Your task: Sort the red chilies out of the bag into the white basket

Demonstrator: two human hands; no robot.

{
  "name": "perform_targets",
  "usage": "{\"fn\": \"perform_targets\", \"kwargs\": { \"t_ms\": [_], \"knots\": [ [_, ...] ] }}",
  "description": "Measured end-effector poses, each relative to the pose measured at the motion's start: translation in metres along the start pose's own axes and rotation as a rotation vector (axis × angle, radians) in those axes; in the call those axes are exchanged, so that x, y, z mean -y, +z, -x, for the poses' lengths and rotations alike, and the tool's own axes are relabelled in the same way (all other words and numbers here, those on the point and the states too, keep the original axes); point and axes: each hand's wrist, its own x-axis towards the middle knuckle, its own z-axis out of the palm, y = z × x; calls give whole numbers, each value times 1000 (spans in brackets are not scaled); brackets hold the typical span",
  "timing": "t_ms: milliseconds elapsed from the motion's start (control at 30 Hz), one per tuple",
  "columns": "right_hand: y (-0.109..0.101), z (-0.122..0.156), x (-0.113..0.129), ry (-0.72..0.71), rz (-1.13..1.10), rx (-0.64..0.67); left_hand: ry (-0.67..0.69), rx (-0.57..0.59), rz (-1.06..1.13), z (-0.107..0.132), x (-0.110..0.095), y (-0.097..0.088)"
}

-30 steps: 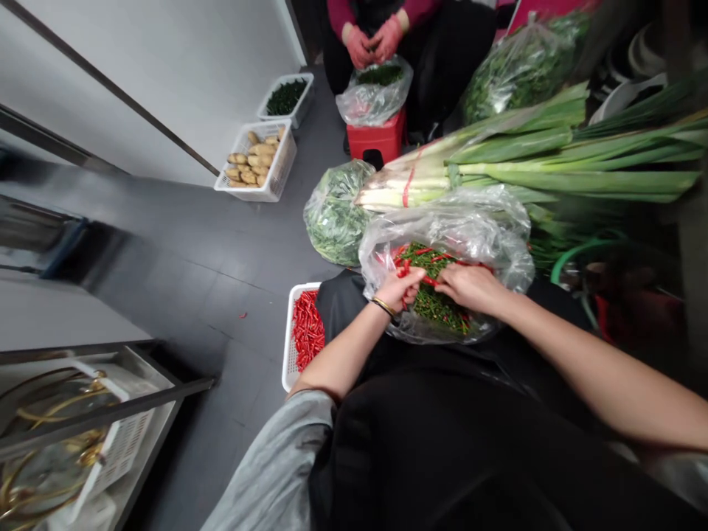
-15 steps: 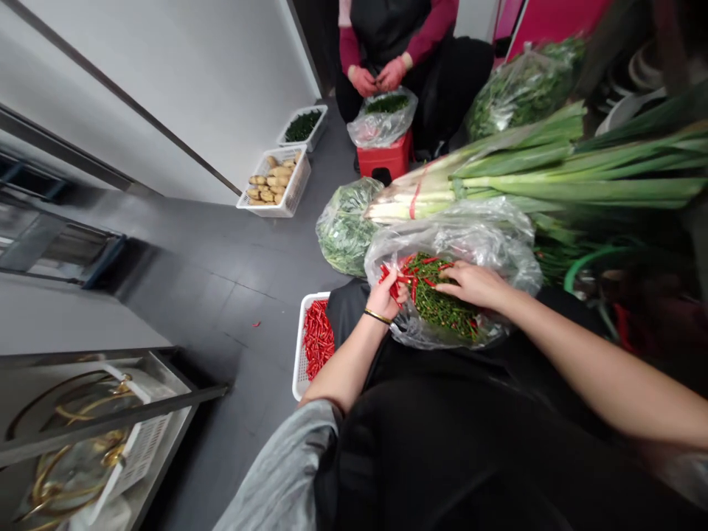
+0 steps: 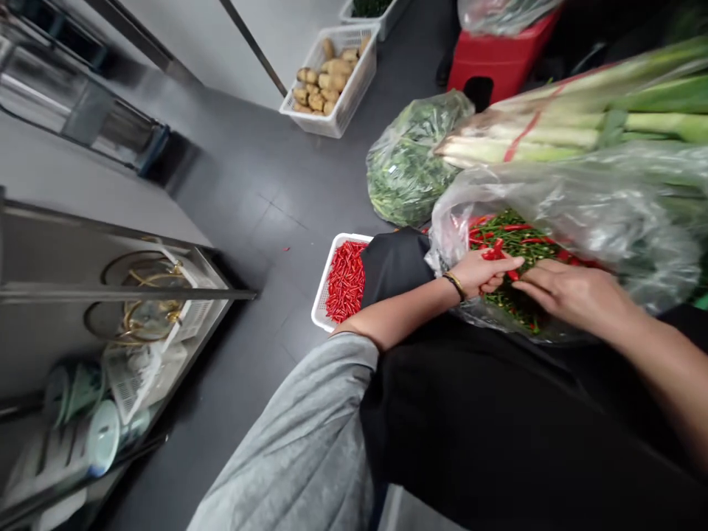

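A clear plastic bag point(image 3: 586, 199) rests on my lap, holding red chillies and many green stems point(image 3: 512, 240). My left hand point(image 3: 479, 271), with a gold bangle at the wrist, is closed around several red chillies inside the bag's mouth. My right hand point(image 3: 572, 293) sits right beside it in the bag, fingers curled and pinched on something small among the stems that I cannot make out. A white basket of stemmed red chillies point(image 3: 344, 280) stands on the floor to the left of my knee.
A bag of green leaves point(image 3: 409, 158) and a bundle of large leeks point(image 3: 558, 122) lie ahead. A white basket of ginger point(image 3: 329, 77) and a red stool point(image 3: 498, 63) stand farther off. A metal rack with dishes point(image 3: 127, 332) is on the left.
The camera has tilted down and left, so the person opposite is out of view. My left hand has come back beside my right hand in the bag, still holding red chillies.
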Motion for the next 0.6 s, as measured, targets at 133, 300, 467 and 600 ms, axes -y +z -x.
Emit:
{"fn": "perform_targets", "kwargs": {
  "t_ms": [133, 300, 467, 600],
  "knots": [
    [-11, -12, 11, -216, -348, 118, 35, 217, -111, 9, -5, -9],
    [-18, -31, -11, 35, -195, 343, 26, -105, -75, 0, -14, -25],
    [-17, -41, -8, 232, 226, 522, 33, -414, 15, -6, -18, -29],
    [-18, -73, 16, 326, 175, 369, 107, -437, 34, -4, -17, -31]
  ]
}}
